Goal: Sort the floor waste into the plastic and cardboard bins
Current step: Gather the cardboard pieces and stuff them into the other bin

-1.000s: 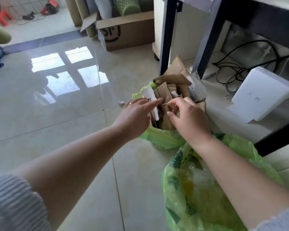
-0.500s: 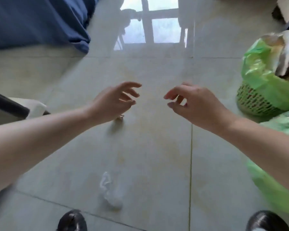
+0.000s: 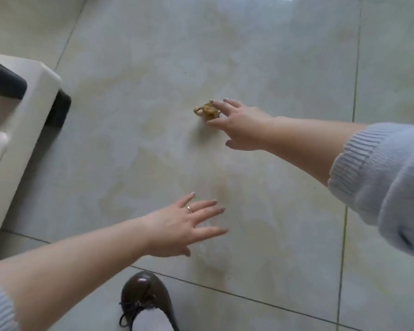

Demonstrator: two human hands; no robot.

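A small crumpled brown cardboard scrap lies on the pale tiled floor. My right hand reaches down to it with fingers extended; the index fingertip touches its top and the thumb lies just below it. My left hand hovers lower in the view, fingers straight and spread, holding nothing. Just past its fingertips a faint piece of clear plastic wrap lies on the floor. Neither bin is in view.
A white piece of furniture with a black bar stands at the left edge. My brown laced shoe is at the bottom, close to the left hand. Glossy floor tiles stretch ahead and to the right.
The view swung away from the green-bagged bins down to the floor. Both hands dropped: the right reached the cardboard scrap, the left came over the clear plastic piece.
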